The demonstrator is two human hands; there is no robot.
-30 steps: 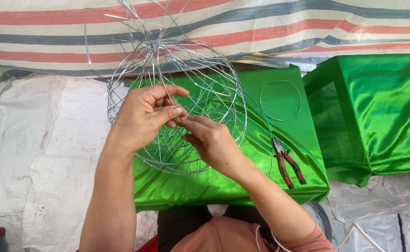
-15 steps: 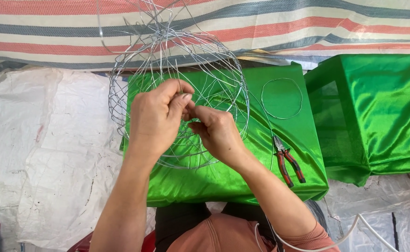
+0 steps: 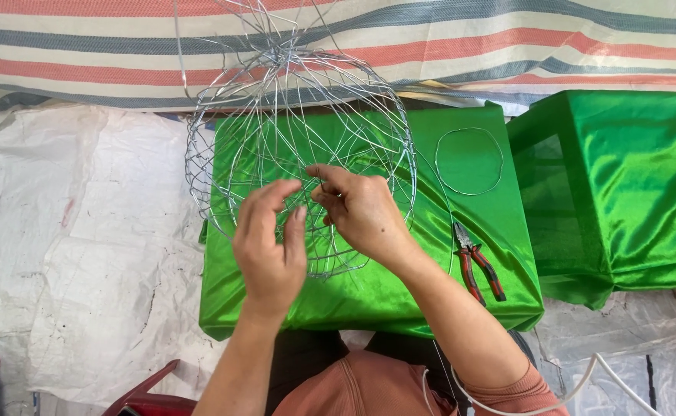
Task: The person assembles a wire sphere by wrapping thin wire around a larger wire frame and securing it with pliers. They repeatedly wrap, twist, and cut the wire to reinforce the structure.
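Observation:
A round cage-like frame of thin silver wire [image 3: 222,146] stands tilted over a table draped in shiny green cloth [image 3: 369,300]. Its ribs gather in a knot at the top. My right hand [image 3: 361,212] pinches a wire near the middle of the frame with thumb and fingers. My left hand [image 3: 270,246] hovers just to the left, fingers spread and curled, its fingertips near the same wires without clearly gripping them. Both forearms reach in from the bottom of the head view.
Red-handled pliers [image 3: 476,262] lie on the green cloth to the right of my right wrist. A loose wire ring [image 3: 469,160] lies beyond them. A second green-draped table [image 3: 623,185] stands at right. White sacking [image 3: 83,231] covers the floor; a striped tarp [image 3: 507,46] hangs behind.
My left hand has let go of the wire and dropped back toward me with fingers spread. My right hand stays pinched on the frame. The frame sits a little higher in view.

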